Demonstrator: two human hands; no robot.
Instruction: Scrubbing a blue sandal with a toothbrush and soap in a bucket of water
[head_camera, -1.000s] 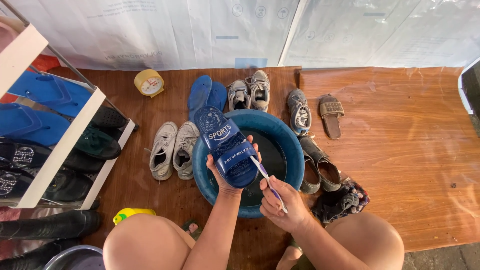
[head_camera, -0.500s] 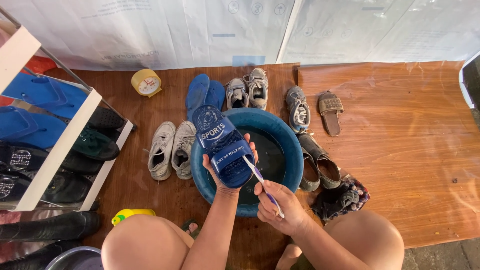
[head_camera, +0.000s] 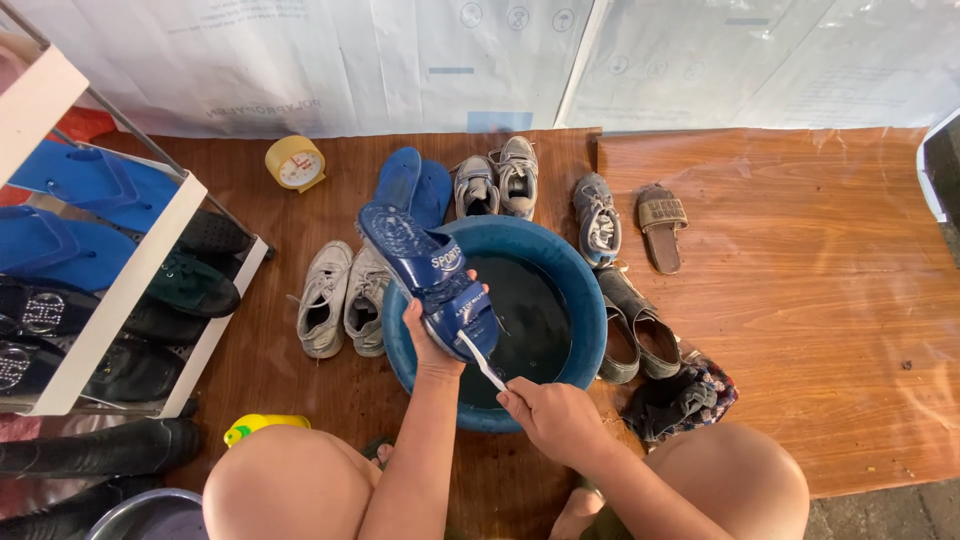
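Note:
My left hand (head_camera: 430, 335) grips a blue slide sandal (head_camera: 420, 262) by its heel end, holding it tilted over the left rim of a blue basin (head_camera: 585, 300) of dark water. My right hand (head_camera: 550, 415) holds a white toothbrush (head_camera: 480, 360), its head touching the sandal near my left fingers. Both my bare knees show at the bottom of the view.
White sneakers (head_camera: 340, 298) lie left of the basin; blue sandals (head_camera: 412, 185), grey shoes (head_camera: 500, 178), a grey sneaker (head_camera: 597, 218) and a tan slide (head_camera: 660, 225) behind it. Dark shoes (head_camera: 632, 325) and a cloth (head_camera: 680, 395) sit right. A shoe rack (head_camera: 110, 290) stands left, beside a yellow clock (head_camera: 295, 163).
The sandal has tilted to the left, its toe now pointing up-left. The toothbrush has moved in against the sandal's heel end.

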